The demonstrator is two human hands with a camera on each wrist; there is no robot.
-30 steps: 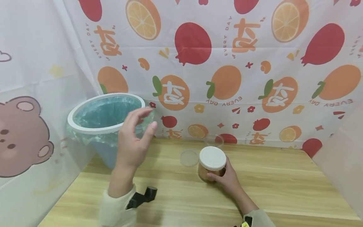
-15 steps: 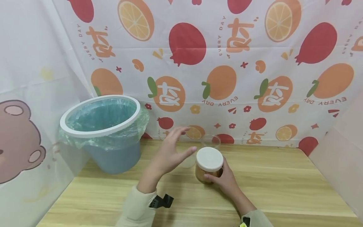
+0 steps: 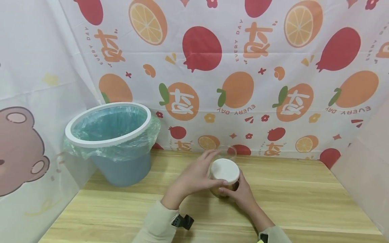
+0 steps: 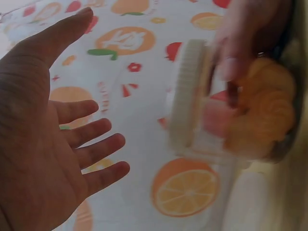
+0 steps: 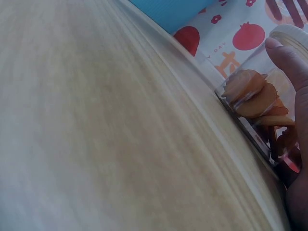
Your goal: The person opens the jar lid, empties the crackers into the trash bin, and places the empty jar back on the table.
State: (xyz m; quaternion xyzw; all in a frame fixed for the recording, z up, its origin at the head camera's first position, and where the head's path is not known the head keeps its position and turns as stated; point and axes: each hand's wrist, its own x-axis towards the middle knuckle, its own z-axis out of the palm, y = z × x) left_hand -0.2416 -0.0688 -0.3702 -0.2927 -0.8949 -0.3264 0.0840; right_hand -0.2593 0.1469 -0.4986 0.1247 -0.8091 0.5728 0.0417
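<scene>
A clear jar [image 3: 215,193] with a white screw lid [image 3: 225,169] stands on the wooden table. My right hand [image 3: 243,195] grips it around the near right side, thumb in front. Through the wall, brown cookies [image 5: 255,98] show in the right wrist view. My left hand [image 3: 194,178] reaches to the lid's left side with fingers spread, its thumb overlapping the near edge in the head view. In the left wrist view its straight fingers [image 4: 103,149] appear a little apart from the lid.
A blue-grey bin [image 3: 123,170] with a white rim and green plastic liner [image 3: 138,143] stands at the back left. A thin clear disc [image 3: 232,153] is behind the jar. A fruit-print cloth [image 3: 267,50] hangs behind the table.
My left hand has moved right and down from beside the bin to the jar's lid, covering a clear disc that lay left of the jar. My right hand keeps its grip on the jar.
</scene>
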